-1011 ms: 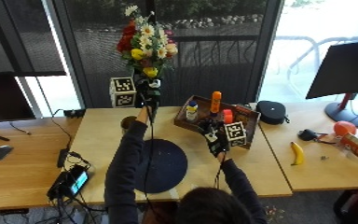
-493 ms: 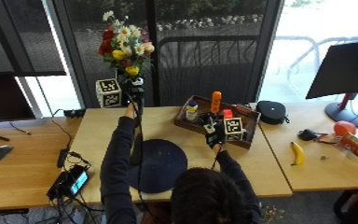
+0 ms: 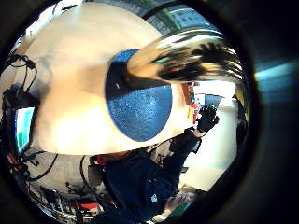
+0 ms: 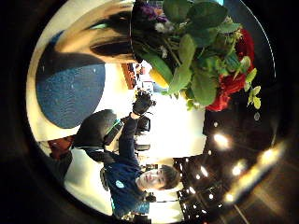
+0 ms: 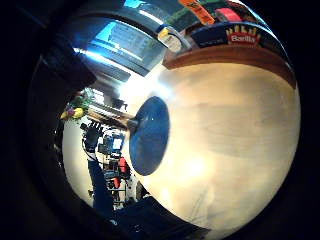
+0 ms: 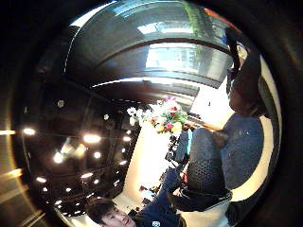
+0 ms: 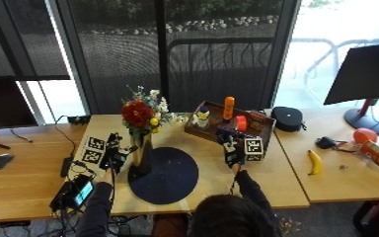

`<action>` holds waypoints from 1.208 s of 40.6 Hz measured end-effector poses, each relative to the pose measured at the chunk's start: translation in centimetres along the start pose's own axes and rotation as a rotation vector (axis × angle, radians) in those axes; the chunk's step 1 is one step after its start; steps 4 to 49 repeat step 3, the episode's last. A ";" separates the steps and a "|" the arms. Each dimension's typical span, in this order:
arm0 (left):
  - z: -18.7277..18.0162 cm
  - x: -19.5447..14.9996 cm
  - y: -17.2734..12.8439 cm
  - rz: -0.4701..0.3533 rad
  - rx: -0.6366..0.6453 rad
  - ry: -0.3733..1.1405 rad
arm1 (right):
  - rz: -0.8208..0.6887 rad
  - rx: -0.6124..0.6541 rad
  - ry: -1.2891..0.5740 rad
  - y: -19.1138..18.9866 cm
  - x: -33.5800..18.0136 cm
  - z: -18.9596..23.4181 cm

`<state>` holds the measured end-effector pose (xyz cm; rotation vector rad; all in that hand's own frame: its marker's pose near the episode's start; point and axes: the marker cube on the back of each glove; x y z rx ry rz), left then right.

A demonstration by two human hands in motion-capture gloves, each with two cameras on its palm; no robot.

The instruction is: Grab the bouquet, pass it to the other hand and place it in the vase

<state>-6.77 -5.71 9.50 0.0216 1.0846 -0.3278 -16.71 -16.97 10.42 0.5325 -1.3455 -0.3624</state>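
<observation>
Now, scene: a person sat at a wooden tabletop (image 7: 255, 177) before dark windows.
Bouquet: the bouquet (image 7: 142, 114), red, yellow and white blooms with green leaves, stood upright in the vase (image 7: 141, 154), blooms above the rim.
Vase: shiny and metallic, it stood on the edge of a dark blue round mat (image 7: 165, 175); the palm views showed its flared mouth close to the left palm, leaves spilling over it.
Left hand: the left hand (image 7: 116, 154) sat just beside the vase at mid height; whether its fingers curled round the vase or the stems I cannot tell.
Right hand: the right hand (image 7: 231, 148) was raised above the tabletop, well apart from the vase, fingers spread and upright, holding nothing.
Tray: a brown wooden tray (image 7: 199, 130) behind the right hand held an orange bottle (image 7: 228, 108) and small packets.
Other things: a banana (image 7: 315, 162) lay to the person's right; a black pouch (image 7: 287, 118) lay near the tray.
</observation>
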 end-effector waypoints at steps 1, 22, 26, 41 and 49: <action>-0.3 0.1 0.1 0.006 0.008 -0.001 | -0.027 -0.008 -0.007 0.0 0.5 -0.1; -0.8 0.3 0.2 0.014 0.018 -0.002 | -0.057 -0.027 -0.033 0.1 1.0 -0.2; -0.8 0.3 0.2 0.014 0.018 -0.002 | -0.057 -0.027 -0.033 0.1 1.0 -0.2; -0.8 0.3 0.2 0.014 0.018 -0.002 | -0.057 -0.027 -0.033 0.1 1.0 -0.2; -0.8 0.3 0.2 0.014 0.018 -0.002 | -0.057 -0.027 -0.033 0.1 1.0 -0.2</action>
